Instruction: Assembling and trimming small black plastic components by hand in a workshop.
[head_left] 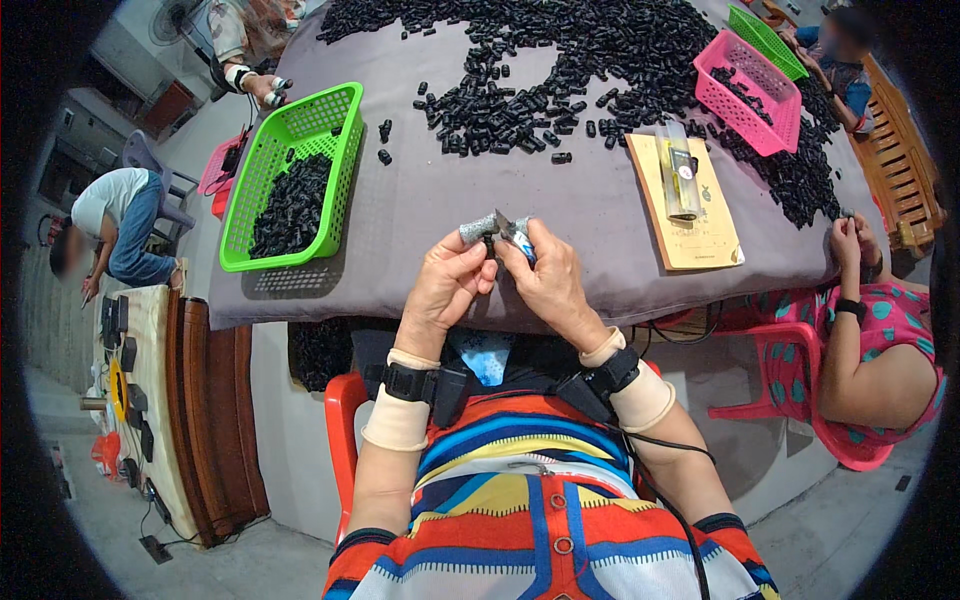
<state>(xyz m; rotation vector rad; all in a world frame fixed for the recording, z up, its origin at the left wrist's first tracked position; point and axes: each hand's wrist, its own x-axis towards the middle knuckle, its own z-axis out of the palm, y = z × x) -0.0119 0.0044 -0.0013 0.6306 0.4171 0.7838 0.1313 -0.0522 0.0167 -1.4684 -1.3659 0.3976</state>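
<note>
Over the near edge of the grey-covered table, my left hand (445,285) pinches a small black part (489,243) between thumb and fingers. Silvery-grey wrapping covers its index finger. Close against it, my right hand (558,285) is closed on a small knife (522,240) with a short dark blade and a blue-and-white grip. The blade lies next to the black part; whether it touches cannot be made out. The right index finger has similar grey wrapping. Both wrists carry beige cuffs and black strapped devices with cables.
A green basket (356,115) of black parts stands left. Black pieces (510,110) are heaped across the far table. A tan booklet (700,245) with a clear case (683,195) lies right, near a pink basket (788,118). Other people sit around; one bends over at far left.
</note>
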